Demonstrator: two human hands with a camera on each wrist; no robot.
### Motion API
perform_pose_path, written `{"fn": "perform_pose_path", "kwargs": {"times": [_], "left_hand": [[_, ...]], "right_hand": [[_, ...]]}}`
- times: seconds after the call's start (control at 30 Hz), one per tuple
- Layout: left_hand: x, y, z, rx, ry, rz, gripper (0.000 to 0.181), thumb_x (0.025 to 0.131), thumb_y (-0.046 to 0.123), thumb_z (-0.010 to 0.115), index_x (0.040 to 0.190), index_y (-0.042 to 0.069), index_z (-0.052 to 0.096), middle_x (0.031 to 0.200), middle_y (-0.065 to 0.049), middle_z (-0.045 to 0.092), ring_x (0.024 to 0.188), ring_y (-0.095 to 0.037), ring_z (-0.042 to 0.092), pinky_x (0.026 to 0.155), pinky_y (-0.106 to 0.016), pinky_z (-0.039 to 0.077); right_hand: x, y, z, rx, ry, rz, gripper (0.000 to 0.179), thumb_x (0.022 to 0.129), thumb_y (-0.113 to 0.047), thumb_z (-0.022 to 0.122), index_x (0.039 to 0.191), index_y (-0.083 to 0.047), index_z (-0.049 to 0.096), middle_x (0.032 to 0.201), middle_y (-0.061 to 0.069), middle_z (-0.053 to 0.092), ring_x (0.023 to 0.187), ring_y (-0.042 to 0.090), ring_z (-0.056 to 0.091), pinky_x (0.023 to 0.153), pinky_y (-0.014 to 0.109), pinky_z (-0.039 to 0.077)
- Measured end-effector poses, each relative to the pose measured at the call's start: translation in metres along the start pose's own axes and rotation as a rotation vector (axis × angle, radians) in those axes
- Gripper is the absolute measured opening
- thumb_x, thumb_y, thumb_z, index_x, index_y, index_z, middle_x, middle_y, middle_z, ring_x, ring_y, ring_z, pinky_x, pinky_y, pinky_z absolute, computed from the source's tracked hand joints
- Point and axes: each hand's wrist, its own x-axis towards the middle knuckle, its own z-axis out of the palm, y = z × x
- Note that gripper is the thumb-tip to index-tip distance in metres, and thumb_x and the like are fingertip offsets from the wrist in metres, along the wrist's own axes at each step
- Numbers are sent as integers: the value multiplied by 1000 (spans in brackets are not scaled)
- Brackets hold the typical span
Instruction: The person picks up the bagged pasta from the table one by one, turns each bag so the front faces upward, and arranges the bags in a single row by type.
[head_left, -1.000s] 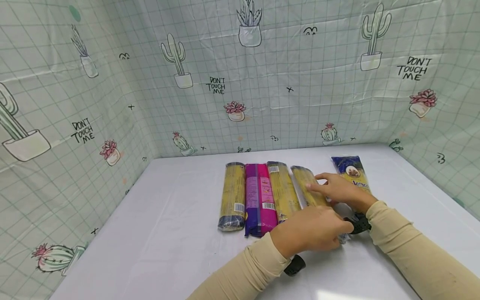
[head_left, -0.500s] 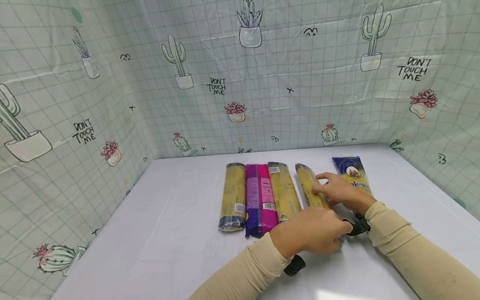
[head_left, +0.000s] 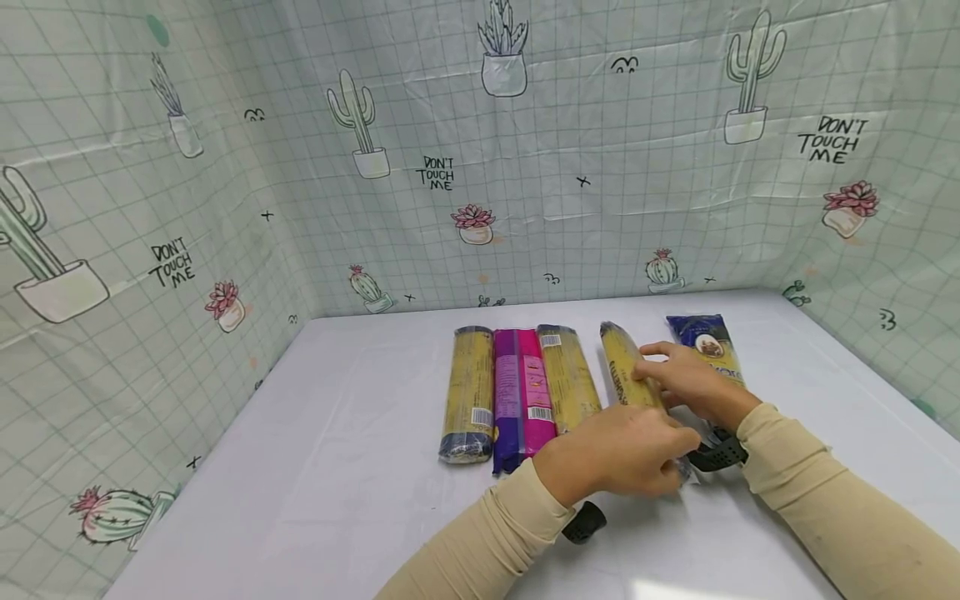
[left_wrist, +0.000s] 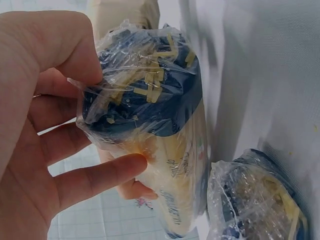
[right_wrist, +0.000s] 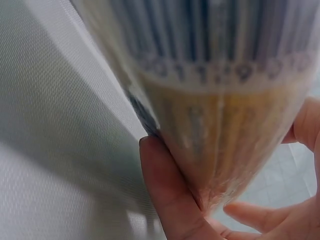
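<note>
"So, pls, where exactly is the held pkt?"

"It is betw. the row of three and the blue-yellow pkt at right. It lies slantwise on or just above the white table, I cannot tell which. At its far end I see a gap to the row."

"And the L hand?"

"This one is at the near end, approx. half open: one digit is bent against the clear film, the other fingers are spread, w/ the pkt's end betw. them. Thru the film I see dark blue and short yellow pieces."

"The R hand, pls?"

"It grips farther along, thumb on one side, fingers on the other, opened only so wide as the pkt. Close to it is a barcode, quite blurred."

"Which pkts make the row?"

"From left: a yellow pkt w/ dark-blue end, a pink-purple pkt, then another yellow pkt, its near end hidden behind the L hand."

"Anything else?"

"Beige sleeves, a black strap at the R wrist, and behind, a cactus-print sheet."
</note>
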Motion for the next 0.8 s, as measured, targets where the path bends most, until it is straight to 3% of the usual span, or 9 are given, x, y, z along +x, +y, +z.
{"fn": "perform_pose_path", "kwargs": {"times": [0.57,0.67,0.8], "left_hand": [[-3,-7,7,-11,117,38,20,84,20,69,77,21,51,74,13,48,67,2,42,57,-14,33],[-4,-8,9,-12,154,34,14,84,23,70,80,22,57,85,13,52,76,2,46,63,-12,36],[-6,-10,11,-3,200,13,9,87,28,69,95,24,66,114,9,58,106,-1,51,78,-11,42]], "right_hand": [[-1,0,-6,71,24,-45,75,96,-16,56,155,6,16,127,30,51,94,25,67,78,41,59],[-2,0,-7,74,33,-41,75,95,-16,56,156,5,16,129,30,50,94,24,66,79,40,58],[-4,-3,-8,61,60,-42,75,93,-15,56,156,4,19,128,27,48,90,20,62,78,36,57]]}}
